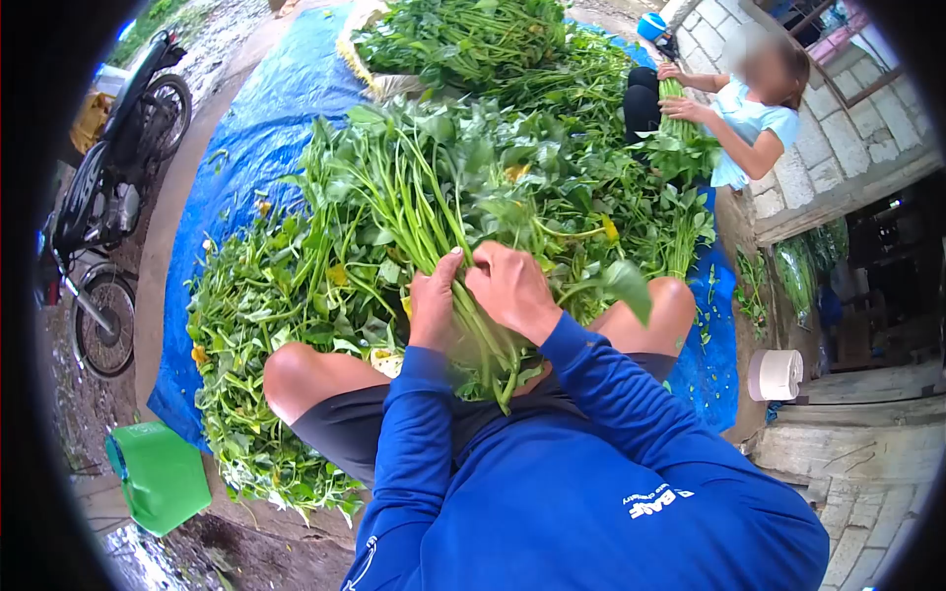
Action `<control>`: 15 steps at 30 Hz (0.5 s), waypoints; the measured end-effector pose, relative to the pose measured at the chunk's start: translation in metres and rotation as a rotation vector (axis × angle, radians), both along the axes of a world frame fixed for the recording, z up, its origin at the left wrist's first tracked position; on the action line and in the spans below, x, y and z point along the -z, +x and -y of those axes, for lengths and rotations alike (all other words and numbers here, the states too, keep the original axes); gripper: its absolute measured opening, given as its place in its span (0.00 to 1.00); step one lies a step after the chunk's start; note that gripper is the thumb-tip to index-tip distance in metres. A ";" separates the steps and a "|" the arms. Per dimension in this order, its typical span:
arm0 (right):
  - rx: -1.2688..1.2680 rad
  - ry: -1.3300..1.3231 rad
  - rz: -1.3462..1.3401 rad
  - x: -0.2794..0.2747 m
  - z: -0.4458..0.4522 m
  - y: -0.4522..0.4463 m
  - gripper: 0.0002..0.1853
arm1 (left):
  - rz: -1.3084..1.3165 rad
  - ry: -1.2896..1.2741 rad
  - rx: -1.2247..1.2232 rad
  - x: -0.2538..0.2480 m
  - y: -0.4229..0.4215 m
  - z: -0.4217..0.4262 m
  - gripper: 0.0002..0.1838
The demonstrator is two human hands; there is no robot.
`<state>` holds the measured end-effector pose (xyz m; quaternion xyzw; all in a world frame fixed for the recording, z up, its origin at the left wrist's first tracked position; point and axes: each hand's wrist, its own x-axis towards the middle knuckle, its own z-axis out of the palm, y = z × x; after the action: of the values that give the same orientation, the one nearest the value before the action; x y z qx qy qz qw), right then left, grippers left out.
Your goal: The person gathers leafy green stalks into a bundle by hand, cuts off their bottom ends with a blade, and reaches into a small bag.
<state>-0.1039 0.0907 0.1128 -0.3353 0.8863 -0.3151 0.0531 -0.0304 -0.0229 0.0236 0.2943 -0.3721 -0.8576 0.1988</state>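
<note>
A bunch of leafy greens [409,212] with long pale-green stems rises in front of my body, its leaves pointing away from me. My left hand [432,303] is closed around the stems, thumb on top. Close beside it, my right hand [514,291] has its fingers curled in against the same stems; its fingertips are hidden. The cut stem ends hang below both hands, over my lap. Around my legs lies a large heap of loose greens [266,266], with a few yellow leaves among them.
A blue tarp [241,148] lies under the heap. At upper right a person [754,128] holds another bunch of greens [680,108]. A motorbike [113,187] and a green plastic container [163,478] are at left. A block wall [838,128] and a whitish roll [777,375] are at right.
</note>
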 end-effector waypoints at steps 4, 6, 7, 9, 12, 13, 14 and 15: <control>-0.035 -0.042 0.279 0.033 -0.010 0.007 0.14 | -0.034 0.221 0.149 0.027 0.018 -0.001 0.20; -0.028 -0.050 0.377 0.040 -0.014 0.006 0.16 | -0.016 0.228 0.211 0.030 0.021 -0.004 0.24; -0.023 -0.078 0.382 0.047 -0.015 0.007 0.15 | 0.009 0.197 0.134 0.027 0.020 -0.010 0.24; -0.017 -0.138 0.394 0.063 -0.017 0.014 0.15 | 0.059 0.128 -0.025 0.020 0.017 -0.024 0.25; -0.164 -0.002 0.481 0.068 -0.021 0.016 0.16 | 0.243 0.267 0.114 0.014 0.023 -0.018 0.18; -0.266 0.053 0.463 0.067 -0.021 0.008 0.16 | 0.304 0.268 0.125 0.008 0.023 -0.014 0.16; -0.379 0.238 0.413 0.038 -0.022 -0.002 0.17 | 0.268 0.188 0.077 0.017 0.022 -0.013 0.13; -0.385 0.400 0.415 -0.008 -0.015 -0.007 0.16 | 0.188 0.154 0.052 -0.009 0.026 -0.017 0.13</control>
<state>-0.1113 0.1054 0.1212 -0.4081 0.8213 -0.1808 0.3553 -0.0049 -0.0059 0.0321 0.3782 -0.3295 -0.8571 0.1174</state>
